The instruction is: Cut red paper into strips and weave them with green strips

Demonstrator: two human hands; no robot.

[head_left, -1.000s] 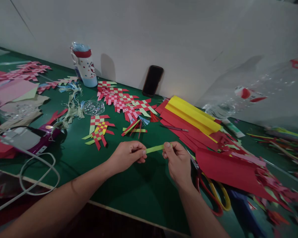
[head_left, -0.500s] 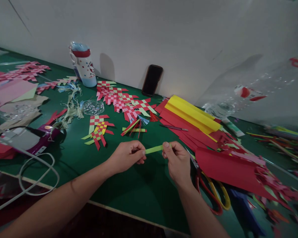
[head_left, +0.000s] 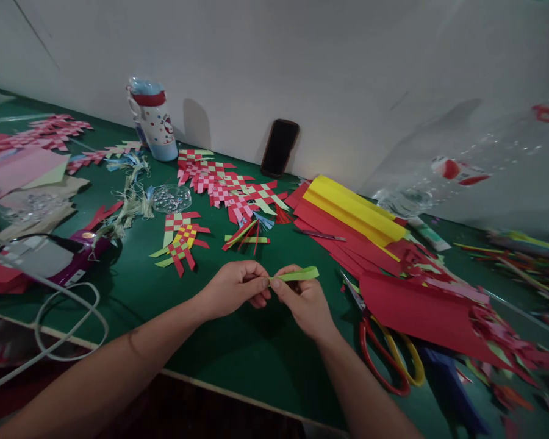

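A light green paper strip is pinched between both my hands above the green table. My left hand is closed on the strip's left end. Right beside it, my right hand grips the strip near the same end, and the strip's free end sticks out to the right over its fingers. Red-handled scissors lie just right of my right wrist. Woven red and green paper pieces lie beyond my left hand.
Red and yellow paper sheets are stacked at the right, with a red sheet and scraps nearer. A phone leans on the wall beside a white bottle. A purple device and white cable lie left.
My right hand has slid left along the green strip until it sits next to my left hand. The strip's right end now pokes out free past the right hand.
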